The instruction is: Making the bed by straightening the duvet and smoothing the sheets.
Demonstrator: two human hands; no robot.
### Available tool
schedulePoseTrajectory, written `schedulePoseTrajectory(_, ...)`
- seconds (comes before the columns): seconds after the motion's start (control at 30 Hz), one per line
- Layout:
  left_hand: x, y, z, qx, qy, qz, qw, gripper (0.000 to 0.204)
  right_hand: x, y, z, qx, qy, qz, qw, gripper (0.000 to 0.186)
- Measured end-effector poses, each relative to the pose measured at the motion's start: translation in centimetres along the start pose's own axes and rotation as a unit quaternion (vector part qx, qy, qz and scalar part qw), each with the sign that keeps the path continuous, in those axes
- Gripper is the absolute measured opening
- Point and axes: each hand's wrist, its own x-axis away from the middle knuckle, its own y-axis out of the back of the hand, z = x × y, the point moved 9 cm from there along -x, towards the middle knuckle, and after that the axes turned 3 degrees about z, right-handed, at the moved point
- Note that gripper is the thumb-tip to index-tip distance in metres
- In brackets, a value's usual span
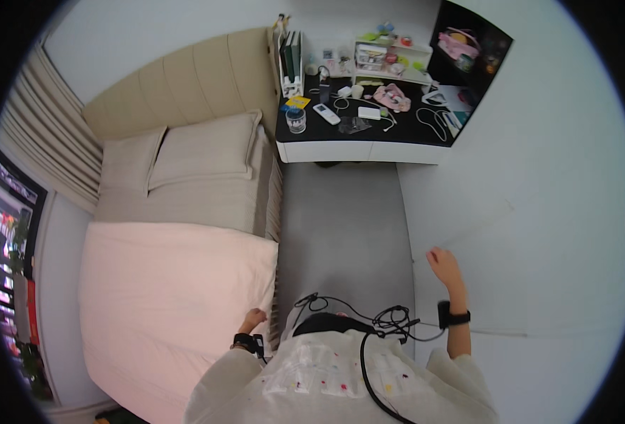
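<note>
My left hand hangs low beside the pink quilt on the bed, its fingers curled in, with nothing visible in them. My right hand is held out near the white wall, fingers loosely curled and nothing seen in it. Both wrists wear black bands with cables. Coiled black cables lie across my waist over a cream garment.
Ahead is a desk with a phone, jar, pouch, binders, small shelf and cables. Pillows rest against the padded headboard. Grey floor runs between bed and wall. A curtained window is left.
</note>
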Motion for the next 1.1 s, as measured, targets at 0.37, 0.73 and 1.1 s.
schedulePoseTrajectory(0.37,-7.8,0.6,2.8,0.457,0.221,-0.090,0.857,0.031,-32.7,-8.9,8.5,-0.046,0.101,0.158,0.981,0.019)
schedulePoseTrajectory(0.73,-16.5,12.2,-11.1,0.251,0.105,-0.352,0.896,0.024,-62.2,-23.1,7.9,-0.101,0.135,0.153,0.974,0.013)
schedulePoseTrajectory(1.1,-3.4,-14.0,-13.2,0.578,0.355,-0.348,0.647,0.033,-75.4,-31.8,9.6,0.053,-0.010,0.156,0.986,0.061)
